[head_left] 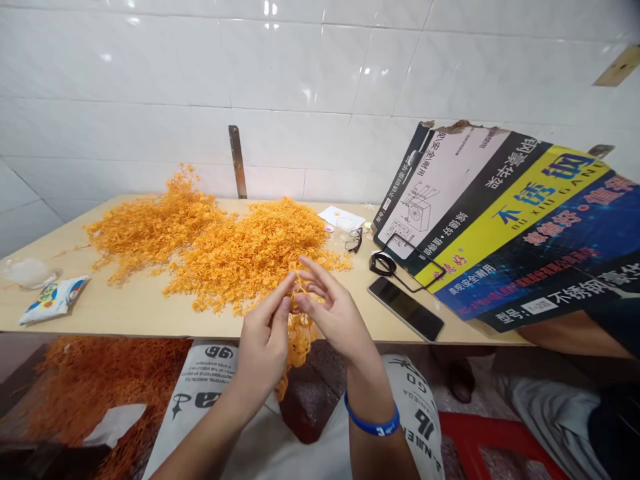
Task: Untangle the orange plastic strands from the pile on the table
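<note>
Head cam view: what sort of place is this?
Probably a small handwork workshop or back room: a long pale wooden table heaped with fine orange sprigs, white glazed wall tiles, and large printed cardboard signs propped at the table's right end.

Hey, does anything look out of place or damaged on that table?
Yes, the printed cardboard sign propped at the right end of the table looks odd. Its lettering is upside down, and its top edge is torn and ragged.

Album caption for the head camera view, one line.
Left hand and right hand hold an orange sprig over a wooden table heaped with more.
</note>
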`<action>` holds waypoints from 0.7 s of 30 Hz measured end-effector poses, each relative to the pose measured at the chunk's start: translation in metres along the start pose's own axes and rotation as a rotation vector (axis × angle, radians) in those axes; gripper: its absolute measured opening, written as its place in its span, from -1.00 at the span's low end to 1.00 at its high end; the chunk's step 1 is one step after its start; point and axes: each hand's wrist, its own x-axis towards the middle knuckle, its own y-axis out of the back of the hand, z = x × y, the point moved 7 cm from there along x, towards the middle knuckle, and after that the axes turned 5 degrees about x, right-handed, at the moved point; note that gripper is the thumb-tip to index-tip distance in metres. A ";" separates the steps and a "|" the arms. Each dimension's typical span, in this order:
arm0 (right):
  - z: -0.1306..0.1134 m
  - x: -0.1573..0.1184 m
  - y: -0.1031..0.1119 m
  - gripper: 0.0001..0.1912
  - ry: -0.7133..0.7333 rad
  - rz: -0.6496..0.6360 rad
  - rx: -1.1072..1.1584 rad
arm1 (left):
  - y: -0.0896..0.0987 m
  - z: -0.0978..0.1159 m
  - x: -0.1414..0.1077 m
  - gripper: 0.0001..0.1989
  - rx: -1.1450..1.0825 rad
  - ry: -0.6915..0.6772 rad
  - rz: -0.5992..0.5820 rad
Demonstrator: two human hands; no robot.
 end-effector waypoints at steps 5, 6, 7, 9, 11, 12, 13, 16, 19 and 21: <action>0.007 0.000 0.013 -0.52 -0.128 0.036 0.091 | -0.008 0.008 0.009 -0.50 0.153 -0.221 0.056; 0.008 0.000 0.017 -0.51 -0.137 0.045 0.085 | -0.010 0.009 0.011 -0.47 0.180 -0.254 0.069; 0.010 0.000 0.019 -0.54 -0.146 0.038 0.069 | -0.012 0.009 0.013 -0.44 0.205 -0.286 0.077; 0.013 0.003 0.023 -0.68 -0.149 -0.008 0.033 | -0.018 0.010 0.018 -0.41 0.247 -0.339 0.076; 0.017 0.005 0.026 -0.74 -0.146 -0.058 0.041 | -0.023 0.009 0.022 -0.40 0.284 -0.368 0.063; 0.019 0.007 0.029 -0.74 -0.146 -0.071 0.059 | -0.025 0.009 0.025 -0.41 0.300 -0.374 0.059; 0.020 0.009 0.031 -0.73 -0.146 -0.079 0.076 | -0.027 0.008 0.027 -0.42 0.312 -0.379 0.059; 0.024 0.013 0.038 -0.73 -0.147 -0.106 0.079 | -0.033 0.006 0.033 -0.46 0.297 -0.384 0.035; 0.023 0.017 0.041 -0.69 -0.126 -0.161 0.117 | -0.040 0.004 0.037 -0.49 0.225 -0.360 0.008; 0.019 0.020 0.045 -0.67 -0.076 -0.169 0.178 | -0.041 0.003 0.042 -0.54 0.134 -0.315 0.033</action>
